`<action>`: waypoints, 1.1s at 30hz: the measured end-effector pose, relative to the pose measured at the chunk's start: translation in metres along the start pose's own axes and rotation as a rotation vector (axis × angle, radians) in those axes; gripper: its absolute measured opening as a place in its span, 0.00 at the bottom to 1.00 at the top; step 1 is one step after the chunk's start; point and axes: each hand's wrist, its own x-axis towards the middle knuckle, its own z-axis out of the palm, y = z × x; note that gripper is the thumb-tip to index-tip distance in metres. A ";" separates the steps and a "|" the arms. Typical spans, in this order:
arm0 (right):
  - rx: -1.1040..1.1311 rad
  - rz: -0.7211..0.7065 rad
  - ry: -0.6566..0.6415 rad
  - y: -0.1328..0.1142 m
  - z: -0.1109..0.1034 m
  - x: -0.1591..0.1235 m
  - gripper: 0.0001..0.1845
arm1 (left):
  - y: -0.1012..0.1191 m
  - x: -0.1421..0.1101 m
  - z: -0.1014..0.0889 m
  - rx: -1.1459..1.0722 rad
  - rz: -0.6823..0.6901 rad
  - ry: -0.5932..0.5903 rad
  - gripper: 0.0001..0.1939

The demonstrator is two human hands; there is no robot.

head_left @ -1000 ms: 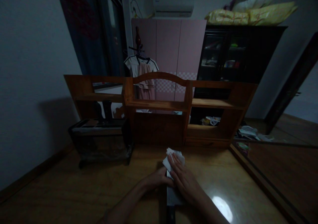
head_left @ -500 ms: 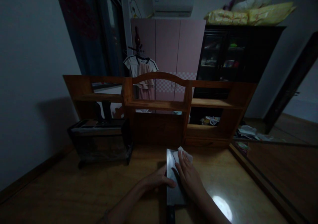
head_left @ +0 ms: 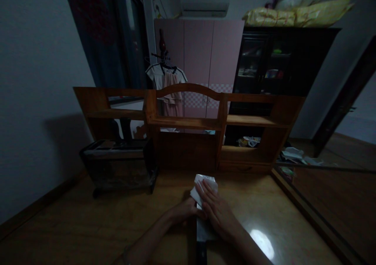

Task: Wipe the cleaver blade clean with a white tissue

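Observation:
A broad-bladed cleaver (head_left: 205,233) points away from me above the wooden desk, its dark handle at the bottom of the view. My left hand (head_left: 188,211) grips the blade from its left edge, thumb on top and fingers underneath, partly hidden. Under the fingers of my right hand (head_left: 216,208) is a white tissue (head_left: 196,194), pressed flat on the upper part of the blade. The far end of the blade shows just past the fingertips.
To the left on the desk (head_left: 129,222) stands a dark knife block (head_left: 117,167) with black handles sticking up. A wooden shelf unit (head_left: 188,123) runs along the desk's back. A raised wooden edge (head_left: 305,210) borders the right side. Light glares off the desk at lower right.
My right hand has slid the tissue leftward across the blade, from its right side to its left edge. My left hand keeps its hold on the cleaver.

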 end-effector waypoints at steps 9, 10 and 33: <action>-0.086 0.113 0.079 0.021 0.007 0.002 0.30 | -0.001 0.000 0.001 -0.141 0.031 -0.042 0.45; -0.097 0.131 0.096 0.024 0.009 0.002 0.31 | -0.003 0.001 0.000 -0.138 0.035 -0.048 0.45; -0.015 0.057 -0.028 0.006 -0.002 0.000 0.32 | 0.000 0.000 0.002 -0.046 0.005 -0.002 0.38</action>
